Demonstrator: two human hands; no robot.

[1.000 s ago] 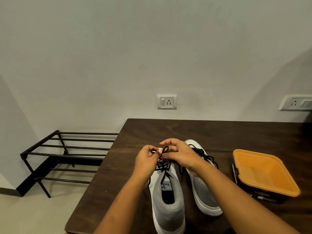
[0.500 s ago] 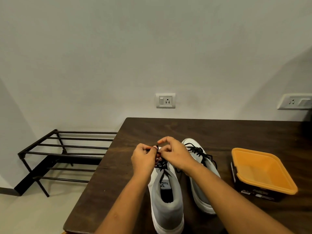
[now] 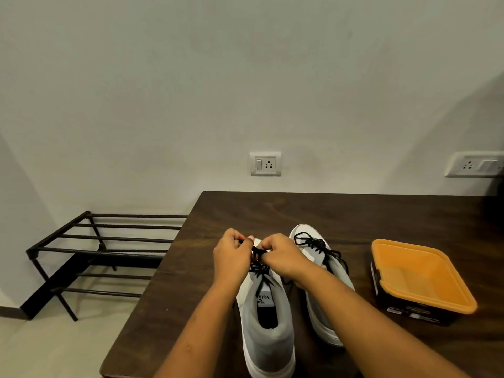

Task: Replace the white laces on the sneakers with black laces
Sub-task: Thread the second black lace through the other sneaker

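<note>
1. Since a second earlier, the open loop of black lace (image 3: pixel 257 251) that stood up between my left hand (image 3: pixel 231 257) and right hand (image 3: pixel 285 259) had drawn down to a short dark strand.
2. That strand sat just above the top eyelets of the nearer sneaker (image 3: pixel 268 317), which lay on the table (image 3: pixel 354 214) heel toward me, toe toward the wall.
3. It ran side to side, across the shoe's long axis, with both hands equally close, so I judged the coming pull would go outward to either side.
4. Each hand was curled tight and pinched its own end of the lace. How the right fingertips gripped I could not tell.
5. Just beside it on the right, the other sneaker (image 3: pixel 324 268) already carried black lacing.
</note>
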